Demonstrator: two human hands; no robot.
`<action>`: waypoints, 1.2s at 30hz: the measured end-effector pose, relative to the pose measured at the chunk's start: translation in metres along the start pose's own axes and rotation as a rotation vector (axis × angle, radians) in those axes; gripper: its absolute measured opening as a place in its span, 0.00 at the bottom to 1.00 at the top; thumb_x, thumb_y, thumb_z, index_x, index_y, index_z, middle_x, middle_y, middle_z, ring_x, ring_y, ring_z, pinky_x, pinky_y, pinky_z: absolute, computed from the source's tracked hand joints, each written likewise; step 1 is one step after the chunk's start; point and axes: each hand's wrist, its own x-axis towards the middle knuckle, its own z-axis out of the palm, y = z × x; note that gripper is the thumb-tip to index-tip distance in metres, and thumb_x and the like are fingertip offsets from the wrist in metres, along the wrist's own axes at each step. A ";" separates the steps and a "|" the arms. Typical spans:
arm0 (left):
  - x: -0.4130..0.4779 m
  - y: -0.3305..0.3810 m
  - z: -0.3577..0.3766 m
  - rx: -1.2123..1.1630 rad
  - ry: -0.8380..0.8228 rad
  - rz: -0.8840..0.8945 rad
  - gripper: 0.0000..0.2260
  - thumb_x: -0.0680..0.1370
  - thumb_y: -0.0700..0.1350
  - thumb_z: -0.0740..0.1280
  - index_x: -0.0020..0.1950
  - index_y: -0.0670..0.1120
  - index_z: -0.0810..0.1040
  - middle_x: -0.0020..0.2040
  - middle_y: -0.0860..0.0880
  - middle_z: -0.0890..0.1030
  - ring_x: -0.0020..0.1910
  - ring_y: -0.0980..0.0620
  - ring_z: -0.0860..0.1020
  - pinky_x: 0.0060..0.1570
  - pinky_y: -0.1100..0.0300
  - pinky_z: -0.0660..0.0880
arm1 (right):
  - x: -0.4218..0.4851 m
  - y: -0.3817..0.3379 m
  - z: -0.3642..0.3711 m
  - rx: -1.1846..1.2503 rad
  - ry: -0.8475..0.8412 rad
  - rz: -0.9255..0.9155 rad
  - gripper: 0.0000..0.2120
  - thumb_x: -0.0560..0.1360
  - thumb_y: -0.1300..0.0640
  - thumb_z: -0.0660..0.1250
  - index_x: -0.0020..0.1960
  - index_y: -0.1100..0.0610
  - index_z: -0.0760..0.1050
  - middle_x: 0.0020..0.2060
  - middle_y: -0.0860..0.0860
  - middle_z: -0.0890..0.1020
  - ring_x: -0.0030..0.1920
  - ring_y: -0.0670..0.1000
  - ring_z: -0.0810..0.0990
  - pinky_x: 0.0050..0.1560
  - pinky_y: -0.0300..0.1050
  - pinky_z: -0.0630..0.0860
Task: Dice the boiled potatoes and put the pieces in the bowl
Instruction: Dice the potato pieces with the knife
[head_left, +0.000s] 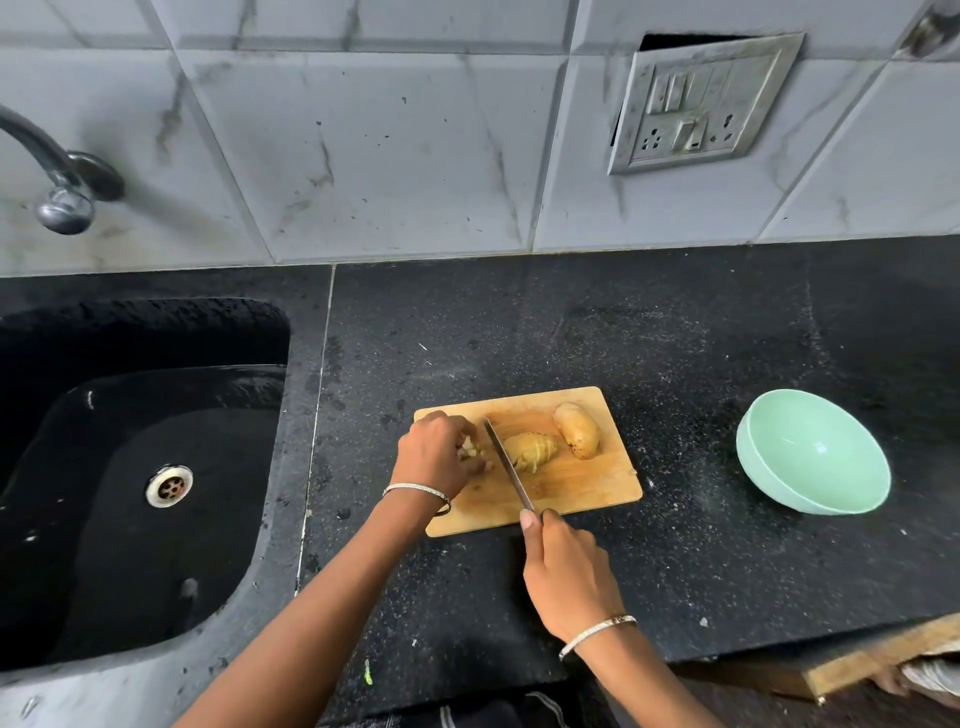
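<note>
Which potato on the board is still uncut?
The potato at the board's right end, nearest the green bowl: skin unbroken. The middle potato, beside the knife blade, shows slice cuts, and the left hand holds cut pieces.

This is a home kitchen. A black stone counter (675, 338) runs under a wall of grey marbled tiles (389, 130), with a black sink (130, 332) and its metal tap (57, 171) at the left. A switch and socket plate (696, 104) is set in the tiles, and a wooden chopping board (582, 488) and a green bowl (810, 452) stand on the counter.
</note>
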 end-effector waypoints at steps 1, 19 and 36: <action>0.000 0.002 0.000 0.020 0.010 0.009 0.14 0.71 0.51 0.75 0.55 0.51 0.80 0.49 0.51 0.78 0.50 0.50 0.76 0.43 0.60 0.68 | 0.002 -0.001 0.001 -0.004 0.003 0.000 0.19 0.83 0.43 0.45 0.49 0.51 0.70 0.44 0.53 0.80 0.48 0.58 0.80 0.42 0.52 0.72; -0.026 -0.020 -0.007 -0.148 0.178 -0.081 0.07 0.73 0.53 0.73 0.41 0.52 0.81 0.36 0.56 0.83 0.39 0.55 0.80 0.39 0.59 0.75 | 0.008 0.003 0.008 0.043 -0.072 -0.066 0.20 0.82 0.40 0.46 0.49 0.50 0.72 0.44 0.50 0.82 0.48 0.58 0.80 0.46 0.53 0.74; -0.002 0.024 0.029 -0.225 0.103 0.057 0.13 0.65 0.48 0.79 0.46 0.51 0.80 0.39 0.56 0.81 0.43 0.54 0.80 0.45 0.57 0.76 | 0.008 0.032 -0.024 0.148 -0.039 0.015 0.19 0.83 0.43 0.52 0.49 0.52 0.78 0.39 0.39 0.78 0.50 0.52 0.79 0.49 0.49 0.72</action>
